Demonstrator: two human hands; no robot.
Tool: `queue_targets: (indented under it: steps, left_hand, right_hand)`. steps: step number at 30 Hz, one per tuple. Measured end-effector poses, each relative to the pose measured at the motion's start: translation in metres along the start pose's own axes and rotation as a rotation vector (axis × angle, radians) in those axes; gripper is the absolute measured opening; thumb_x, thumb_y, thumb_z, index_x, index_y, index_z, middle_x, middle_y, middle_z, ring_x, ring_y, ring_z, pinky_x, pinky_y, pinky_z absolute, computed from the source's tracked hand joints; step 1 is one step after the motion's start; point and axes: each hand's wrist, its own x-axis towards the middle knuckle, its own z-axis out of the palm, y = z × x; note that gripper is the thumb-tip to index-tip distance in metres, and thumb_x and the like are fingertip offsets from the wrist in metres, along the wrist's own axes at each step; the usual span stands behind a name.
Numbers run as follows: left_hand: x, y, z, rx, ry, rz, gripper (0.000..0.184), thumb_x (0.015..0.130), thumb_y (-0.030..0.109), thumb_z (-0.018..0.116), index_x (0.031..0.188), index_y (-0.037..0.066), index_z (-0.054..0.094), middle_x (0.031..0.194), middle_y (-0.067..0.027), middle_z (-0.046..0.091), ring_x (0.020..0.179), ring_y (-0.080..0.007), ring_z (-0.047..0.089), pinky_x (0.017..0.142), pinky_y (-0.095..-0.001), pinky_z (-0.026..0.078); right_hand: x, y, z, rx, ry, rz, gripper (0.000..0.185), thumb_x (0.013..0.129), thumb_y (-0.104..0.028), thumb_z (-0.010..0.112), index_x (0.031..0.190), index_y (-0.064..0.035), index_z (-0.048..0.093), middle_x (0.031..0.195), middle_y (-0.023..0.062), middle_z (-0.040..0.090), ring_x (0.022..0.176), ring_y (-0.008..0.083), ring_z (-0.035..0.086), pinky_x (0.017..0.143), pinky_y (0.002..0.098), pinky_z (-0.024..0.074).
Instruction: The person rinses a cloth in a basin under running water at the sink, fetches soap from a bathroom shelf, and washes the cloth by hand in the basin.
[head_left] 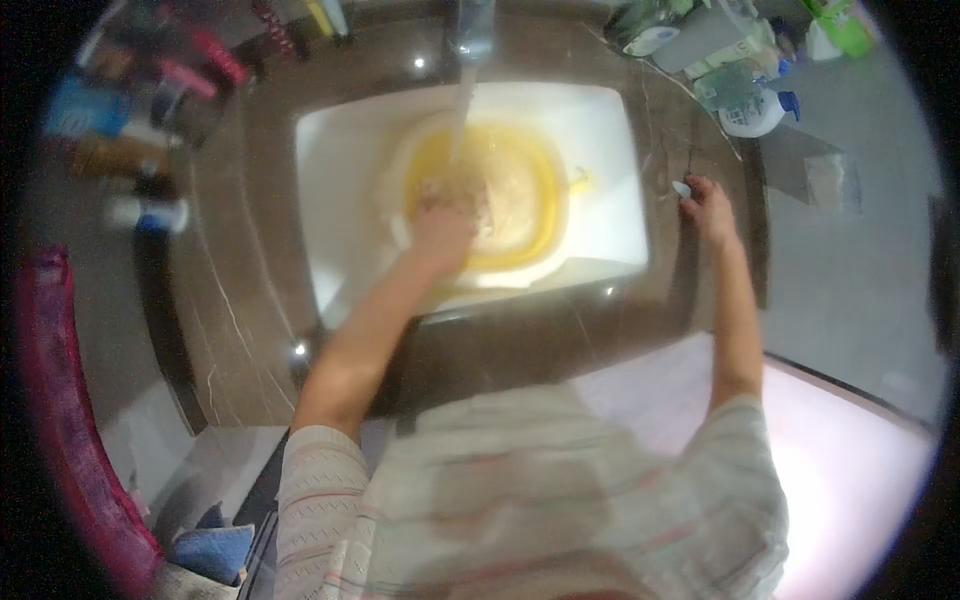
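Note:
My left hand (445,235) reaches into a yellow basin (549,200) that sits in the white sink (615,130). Motion smears its fingers, and whatever they touch in the cloudy water cannot be made out. A stream of water (463,110) falls from the tap (476,35) close to that hand. Off to the right, over the brown counter, my right hand (709,208) has its fingers closed at a small white object (682,189), too blurred to name.
Bottles crowd the back right, among them a white pump bottle (752,113) with a blue top. Several blurred toiletries line the left side, including a white tube (150,214). A magenta cloth (70,400) hangs at far left, above folded denim (215,550).

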Motion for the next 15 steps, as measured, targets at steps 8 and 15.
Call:
queue_targets:
  steps: [8, 15]
  left_hand:
    - [-0.023, -0.001, -0.04, -0.177, 0.244, 0.026, 0.015, 0.071, 0.014, 0.053, 0.084, 0.01, 0.06, 0.084, -0.0103, 0.056, 0.085, -0.0274, 0.051, 0.074, -0.0367, 0.042]
    - [-0.028, -0.011, -0.064, -0.498, 0.285, 0.05, 0.018, 0.069, 0.012, 0.053, 0.085, 0.009, 0.06, 0.081, -0.0111, 0.055, 0.084, -0.0276, 0.051, 0.072, -0.0379, 0.042]
  right_hand:
    - [0.021, 0.015, 0.001, 0.209, -0.192, 0.081, 0.027, 0.064, -0.011, 0.064, 0.087, -0.0012, 0.055, 0.074, 0.0115, 0.058, 0.068, 0.0213, 0.056, 0.063, 0.0312, 0.0438]
    - [0.028, -0.004, -0.016, 0.135, -0.319, 0.108, 0.022, 0.061, -0.012, 0.064, 0.079, -0.0015, 0.055, 0.073, 0.0114, 0.057, 0.069, 0.0213, 0.055, 0.063, 0.0307, 0.0433]
